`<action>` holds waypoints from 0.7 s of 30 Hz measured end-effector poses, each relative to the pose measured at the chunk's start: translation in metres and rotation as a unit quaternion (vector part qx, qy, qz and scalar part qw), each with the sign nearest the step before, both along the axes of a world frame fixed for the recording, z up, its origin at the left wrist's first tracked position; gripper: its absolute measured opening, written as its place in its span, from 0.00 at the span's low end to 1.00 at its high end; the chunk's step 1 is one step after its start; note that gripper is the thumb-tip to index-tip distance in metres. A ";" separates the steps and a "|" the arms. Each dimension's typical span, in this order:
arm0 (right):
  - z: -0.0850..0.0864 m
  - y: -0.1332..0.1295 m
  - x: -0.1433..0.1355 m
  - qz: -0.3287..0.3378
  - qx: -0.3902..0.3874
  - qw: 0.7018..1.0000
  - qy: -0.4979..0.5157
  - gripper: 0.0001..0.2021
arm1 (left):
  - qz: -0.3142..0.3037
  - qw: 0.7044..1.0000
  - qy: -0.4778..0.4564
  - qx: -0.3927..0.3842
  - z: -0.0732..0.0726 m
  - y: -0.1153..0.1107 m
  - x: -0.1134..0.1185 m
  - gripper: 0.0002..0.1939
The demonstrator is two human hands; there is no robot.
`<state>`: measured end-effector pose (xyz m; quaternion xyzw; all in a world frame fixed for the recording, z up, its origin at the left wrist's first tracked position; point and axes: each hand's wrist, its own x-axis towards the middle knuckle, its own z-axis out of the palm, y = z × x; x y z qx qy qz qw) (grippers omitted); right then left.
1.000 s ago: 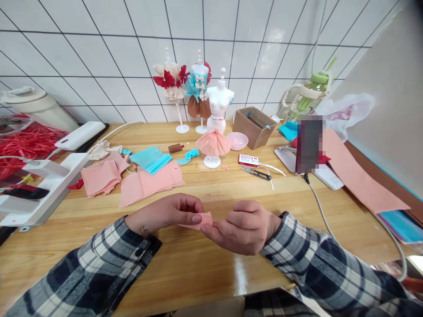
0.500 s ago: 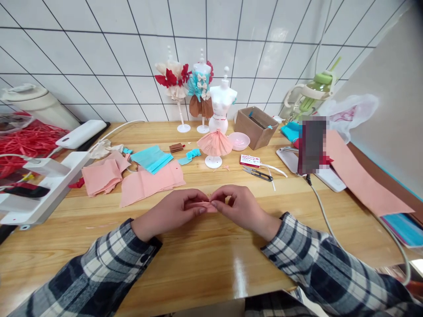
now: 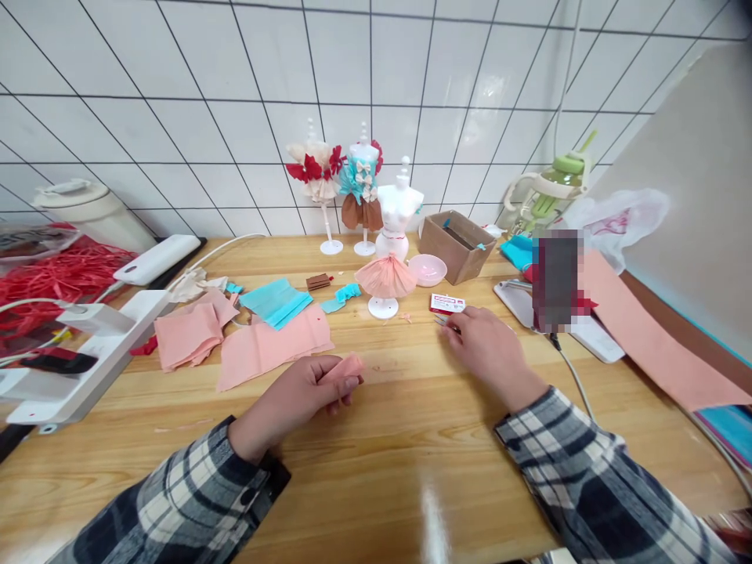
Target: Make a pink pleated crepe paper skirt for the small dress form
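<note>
My left hand (image 3: 314,392) pinches a folded strip of pink crepe paper (image 3: 346,366) between thumb and fingers, just above the table. Farther right, my right hand (image 3: 490,348) rests on the tabletop with its fingers closed over a pair of thread snips (image 3: 440,319). Only the blade tips show; the handles are hidden under the hand. A small red-and-white box (image 3: 447,304) lies just beyond those fingers. Between and behind the hands stands a small white mannequin (image 3: 395,227) wearing a pleated pink paper skirt (image 3: 386,276).
Pink paper sheets (image 3: 276,345) and folded blue paper (image 3: 277,302) lie at left, near a white power strip (image 3: 99,360). Two dressed mannequins (image 3: 320,188) stand by the wall. A pink bowl (image 3: 428,270), cardboard box (image 3: 455,247) and propped phone (image 3: 558,278) are at right.
My right hand has let go of the pink paper and moved right onto the thread snips. The left hand keeps the folded paper, now tilted upward. The view has tipped up slightly.
</note>
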<state>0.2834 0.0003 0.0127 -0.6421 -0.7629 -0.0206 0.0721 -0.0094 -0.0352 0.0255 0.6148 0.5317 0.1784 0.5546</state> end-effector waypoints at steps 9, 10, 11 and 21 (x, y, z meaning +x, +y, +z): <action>-0.018 0.011 0.013 -0.016 -0.024 0.999 -0.035 0.09 | 0.010 0.997 -0.077 -0.001 -0.008 0.004 -0.006 0.22; -0.018 0.011 0.014 -0.019 -0.022 0.999 -0.028 0.08 | 0.015 0.997 -0.075 -0.006 -0.009 0.004 -0.006 0.22; -0.018 0.012 0.014 -0.022 -0.019 0.999 -0.023 0.08 | 0.019 0.997 -0.073 -0.010 -0.009 0.004 -0.005 0.22; 0.003 -0.021 -0.030 0.063 -0.024 0.951 0.302 0.02 | -0.006 0.998 -0.065 -0.015 -0.008 0.000 0.010 0.19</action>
